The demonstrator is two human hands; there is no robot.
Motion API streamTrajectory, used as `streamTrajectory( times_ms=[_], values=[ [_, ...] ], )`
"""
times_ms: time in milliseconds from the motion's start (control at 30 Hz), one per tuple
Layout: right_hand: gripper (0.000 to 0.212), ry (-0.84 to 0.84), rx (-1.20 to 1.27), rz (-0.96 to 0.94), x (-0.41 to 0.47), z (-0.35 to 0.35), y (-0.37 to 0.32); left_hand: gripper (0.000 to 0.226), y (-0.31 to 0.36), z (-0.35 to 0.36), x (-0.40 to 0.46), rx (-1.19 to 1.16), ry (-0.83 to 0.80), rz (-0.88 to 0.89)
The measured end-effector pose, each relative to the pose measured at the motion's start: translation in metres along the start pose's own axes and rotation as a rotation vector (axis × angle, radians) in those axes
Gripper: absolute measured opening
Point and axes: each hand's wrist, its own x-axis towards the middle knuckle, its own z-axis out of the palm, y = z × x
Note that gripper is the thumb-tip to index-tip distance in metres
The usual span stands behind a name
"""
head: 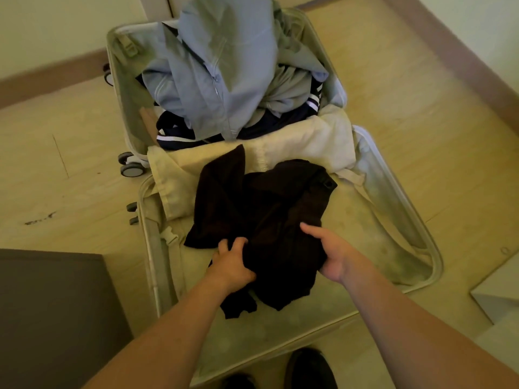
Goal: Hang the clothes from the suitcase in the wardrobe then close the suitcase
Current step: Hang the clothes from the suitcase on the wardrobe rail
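2 hands (276,261), 1 dark garment (261,209)

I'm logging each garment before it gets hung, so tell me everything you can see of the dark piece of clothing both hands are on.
The dark garment looks black-brown, soft and knit-like, crumpled in a loose heap, not folded. It lies on the pale lining of the open suitcase, in the nearer half, one flap reaching up toward the middle divider. The left hand grips its lower left edge; the right hand holds its right side. What kind of garment it is cannot be told.
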Motion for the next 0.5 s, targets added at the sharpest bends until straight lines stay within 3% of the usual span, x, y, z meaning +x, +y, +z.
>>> streamTrajectory(
  times_ms=[100, 167, 267, 333, 433, 500],
  values=[
    [0.034, -0.010, 0.146, -0.060, -0.017, -0.005, -0.014, 0.014, 0.007, -0.017, -0.005, -0.199, 0.214, 0.064],
    [0.036, -0.043, 0.196, -0.081, -0.038, -0.001, -0.024, 0.013, 0.012, -0.035, -0.015, -0.258, 0.276, -0.008],
    [0.039, -0.102, 0.197, -0.110, -0.081, 0.014, -0.040, 0.043, 0.020, -0.058, -0.050, -0.131, 0.354, -0.047],
    [0.041, -0.124, 0.147, -0.125, -0.118, 0.026, -0.050, 0.066, 0.027, -0.072, -0.089, -0.073, 0.400, 0.106],
    [0.032, -0.184, 0.097, -0.166, -0.177, 0.049, -0.061, 0.091, 0.042, -0.087, -0.160, -0.123, 0.232, 0.379],
    [0.024, -0.251, 0.067, -0.212, -0.223, 0.072, -0.064, 0.114, 0.051, -0.091, -0.212, -0.149, 0.085, 0.383]
  ],
)
